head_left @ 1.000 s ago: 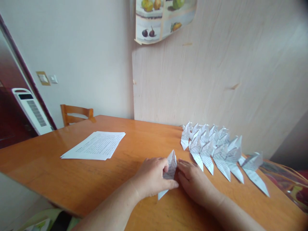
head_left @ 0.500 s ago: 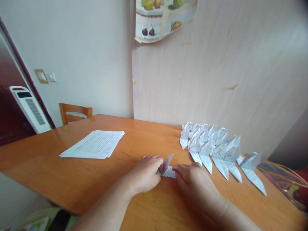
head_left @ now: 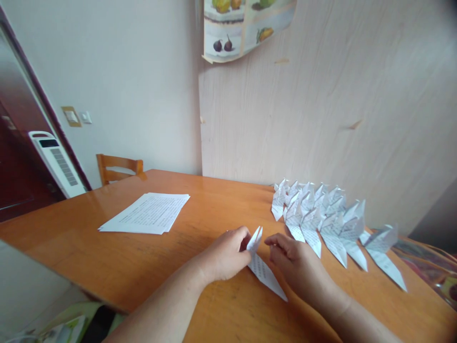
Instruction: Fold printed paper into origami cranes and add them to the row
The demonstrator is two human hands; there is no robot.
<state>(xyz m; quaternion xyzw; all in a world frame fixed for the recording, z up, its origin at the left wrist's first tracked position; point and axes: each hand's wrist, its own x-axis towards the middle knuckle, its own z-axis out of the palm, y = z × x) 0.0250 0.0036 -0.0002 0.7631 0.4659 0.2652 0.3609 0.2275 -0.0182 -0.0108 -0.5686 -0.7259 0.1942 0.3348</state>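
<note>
My left hand [head_left: 228, 255] pinches a folded paper figure [head_left: 266, 276] of printed white paper at the middle of the table. Two narrow points stand up from the figure beside my fingertips, and its long pointed end slants toward me and to the right. Just right of those points, my right hand [head_left: 298, 264] hovers apart from the paper, its fingers curled in with nothing visible in them. Farther right stand several similar folded paper figures [head_left: 333, 221] in close rows, and a single one [head_left: 387, 257] sits nearer the table's right edge.
A stack of printed sheets [head_left: 146, 214] lies on the left of the wooden table [head_left: 214, 200]. Behind it stands a wooden chair [head_left: 119, 166]. A wall with a fruit picture [head_left: 246, 33] borders the far side. Plastic-wrapped things [head_left: 428, 267] sit past the right edge.
The folded paper has turned, so its long end now points toward me, and two upright points show. My right hand has let go of it and lifted slightly. The view has shifted a little left.
</note>
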